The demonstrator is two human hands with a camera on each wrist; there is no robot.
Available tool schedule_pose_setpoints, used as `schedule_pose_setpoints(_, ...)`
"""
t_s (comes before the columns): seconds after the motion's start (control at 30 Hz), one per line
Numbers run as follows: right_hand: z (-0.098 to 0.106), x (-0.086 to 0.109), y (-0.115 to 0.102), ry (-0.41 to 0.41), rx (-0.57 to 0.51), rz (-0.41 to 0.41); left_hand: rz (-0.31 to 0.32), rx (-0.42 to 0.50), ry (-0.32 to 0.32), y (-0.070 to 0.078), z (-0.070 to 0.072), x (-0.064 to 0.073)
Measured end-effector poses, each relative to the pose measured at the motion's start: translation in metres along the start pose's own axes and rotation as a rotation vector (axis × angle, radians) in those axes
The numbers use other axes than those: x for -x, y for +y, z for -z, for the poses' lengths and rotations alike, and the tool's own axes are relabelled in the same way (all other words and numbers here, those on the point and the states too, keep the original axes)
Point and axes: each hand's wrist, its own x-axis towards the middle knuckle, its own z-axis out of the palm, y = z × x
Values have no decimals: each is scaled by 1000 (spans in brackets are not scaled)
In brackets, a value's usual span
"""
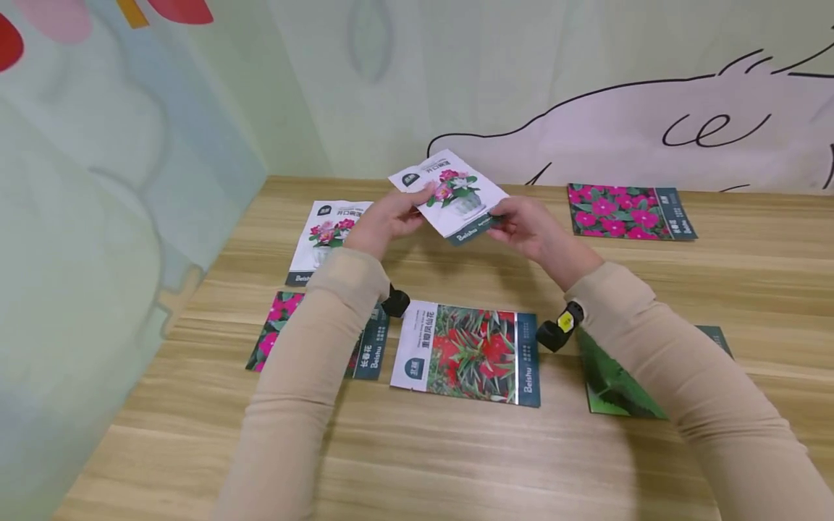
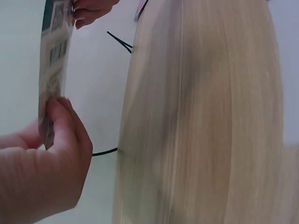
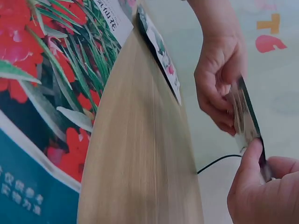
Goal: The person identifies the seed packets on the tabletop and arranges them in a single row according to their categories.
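A white seed packet with pink potted flowers and a dark green end band is held up over the back of the table. My left hand pinches its left side between thumb and fingers. On the opposite side, near the green band, my right hand pinches it too. The left wrist view catches the packet nearly edge-on, with print on its back. In the right wrist view the packet appears as a thin slanted strip between both hands.
On the wooden table lie a matching white packet, a magenta-flower packet partly under the left sleeve, a red-flower packet, another magenta-flower packet and a green packet partly hidden by the right sleeve. Walls stand behind and left.
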Motion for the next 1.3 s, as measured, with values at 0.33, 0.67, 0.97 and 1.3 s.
schedule_pose_setpoints(0.33, 3, -5, 2, -78, 261, 0, -5, -537, -168, 1, -9, 59)
schedule_pose_setpoints(0.67, -8, -14, 12, -44, 182, -46, -6, -568, 38, 8, 8, 56)
schedule_pose_setpoints(0.97, -31, -27, 28, -30, 241, -91, -25, -604, 133, 19, 34, 64)
schedule_pose_setpoints(1.3, -50, -39, 43, -20, 339, -61, -60, -670, 169, 29, 51, 71)
